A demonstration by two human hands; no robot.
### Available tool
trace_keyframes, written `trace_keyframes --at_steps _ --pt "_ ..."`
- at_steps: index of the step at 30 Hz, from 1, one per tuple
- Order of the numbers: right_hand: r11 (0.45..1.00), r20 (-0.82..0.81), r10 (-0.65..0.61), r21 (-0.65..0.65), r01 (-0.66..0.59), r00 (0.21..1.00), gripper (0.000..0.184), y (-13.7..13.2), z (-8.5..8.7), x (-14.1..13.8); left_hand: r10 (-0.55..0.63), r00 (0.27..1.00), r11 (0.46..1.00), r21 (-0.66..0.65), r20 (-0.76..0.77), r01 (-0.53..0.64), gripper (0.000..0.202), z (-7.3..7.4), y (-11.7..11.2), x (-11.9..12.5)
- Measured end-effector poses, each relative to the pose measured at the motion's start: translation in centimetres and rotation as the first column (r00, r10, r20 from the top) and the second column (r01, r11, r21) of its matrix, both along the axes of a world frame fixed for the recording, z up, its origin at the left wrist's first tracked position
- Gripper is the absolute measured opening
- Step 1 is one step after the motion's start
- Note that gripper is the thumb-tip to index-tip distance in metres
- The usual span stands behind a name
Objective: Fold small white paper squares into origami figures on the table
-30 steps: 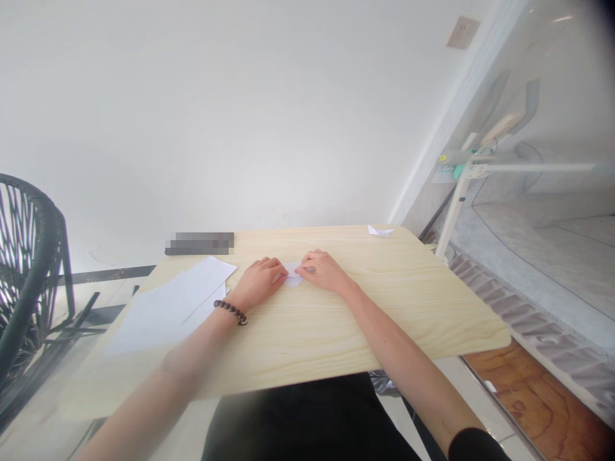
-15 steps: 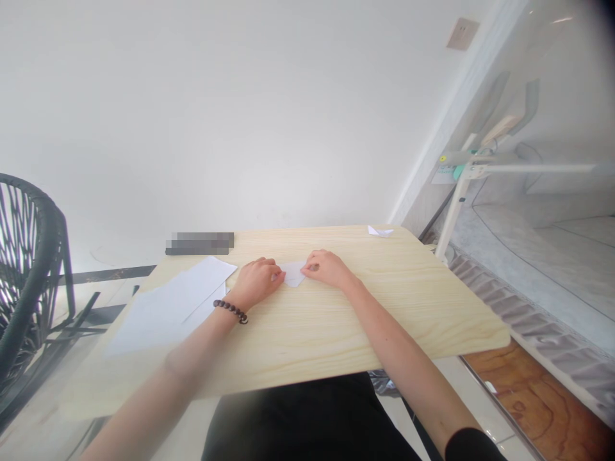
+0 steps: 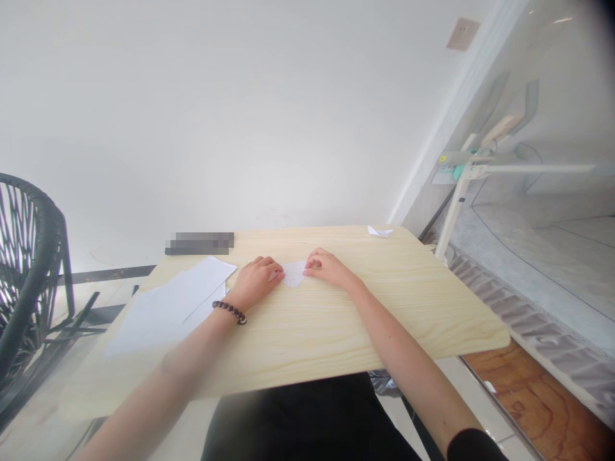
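A small folded piece of white paper [image 3: 293, 274] lies on the wooden table [image 3: 307, 339], between my two hands. My left hand [image 3: 259, 280], with a dark bead bracelet at the wrist, is closed on the paper's left end, its fingers covering that part. At the right edge, my right hand [image 3: 327, 267] pinches the paper between thumb and fingertips. Faint crease lines show on the paper's visible face.
White sheets [image 3: 168, 307] lie overlapping on the table's left side. A folded paper shape [image 3: 380, 232] sits at the far right corner. Behind the sheets is a blurred-out dark object [image 3: 199, 243]. A woven chair [image 3: 48, 256] stands left.
My right hand has shifted very slightly, its fingers a little more curled at the paper's right edge. The left hand and the paper have barely moved.
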State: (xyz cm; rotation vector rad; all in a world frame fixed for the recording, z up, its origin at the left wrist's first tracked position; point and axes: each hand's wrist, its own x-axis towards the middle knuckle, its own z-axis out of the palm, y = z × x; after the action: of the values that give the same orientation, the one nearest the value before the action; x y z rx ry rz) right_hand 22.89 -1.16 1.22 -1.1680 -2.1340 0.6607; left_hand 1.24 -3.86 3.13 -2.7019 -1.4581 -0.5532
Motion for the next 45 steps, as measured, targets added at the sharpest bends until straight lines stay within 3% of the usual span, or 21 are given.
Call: trace_keyframes --at_steps 4,9,15,20,25,29,32,39,45 --pt "0.999 -0.069 0.043 0.033 -0.040 0.997 0.011 -0.1 0.0 -0.4 -0.020 0.998 1.000 -0.011 0.060 0.021 0.026 -0.5 0.2 -0.1" --pt "0.998 -0.159 -0.031 0.046 0.038 0.987 0.014 -0.4 0.3 -1.0 -0.022 0.973 1.000 -0.016 0.228 0.027 0.036 -0.8 0.4 -0.1" --pt "1.000 -0.214 -0.004 0.001 0.005 0.977 0.014 -0.8 0.6 -1.7 0.070 0.900 0.986 -0.169 0.431 0.005 0.048 -0.7 0.5 0.0" --pt "0.998 -0.247 -0.012 -0.056 -0.002 0.969 0.017 -1.2 0.6 -2.3 0.161 0.745 0.910 -0.390 0.647 0.142 0.056 -0.6 0.5 0.0" --pt "0.995 -0.424 -0.005 -0.091 -0.038 0.906 0.047 -1.3 0.5 -2.7 0.255 0.560 0.854 -0.455 0.788 0.252 0.072 -0.5 0.4 0.2" --pt "0.993 -0.481 -0.016 -0.113 -0.044 0.877 0.044 -1.1 0.3 -2.8 0.306 0.489 0.834 -0.477 0.817 0.277 0.076 -0.5 0.3 0.4" --pt "0.988 -0.488 -0.038 -0.148 -0.040 0.872 0.036 -1.1 0.2 -3.0 0.312 0.495 0.833 -0.484 0.811 0.267 0.076 -0.4 0.2 0.4" --pt "0.988 -0.414 -0.002 -0.143 -0.063 0.910 0.025 -1.5 0.3 -3.2 0.291 0.658 0.885 -0.456 0.695 0.091 0.066 0.4 -0.3 0.5" --pt "0.993 -0.355 -0.028 -0.116 -0.014 0.935 0.023 -1.6 0.5 -3.4 0.273 0.715 0.911 -0.411 0.644 0.022 0.059 0.6 -0.5 0.6"
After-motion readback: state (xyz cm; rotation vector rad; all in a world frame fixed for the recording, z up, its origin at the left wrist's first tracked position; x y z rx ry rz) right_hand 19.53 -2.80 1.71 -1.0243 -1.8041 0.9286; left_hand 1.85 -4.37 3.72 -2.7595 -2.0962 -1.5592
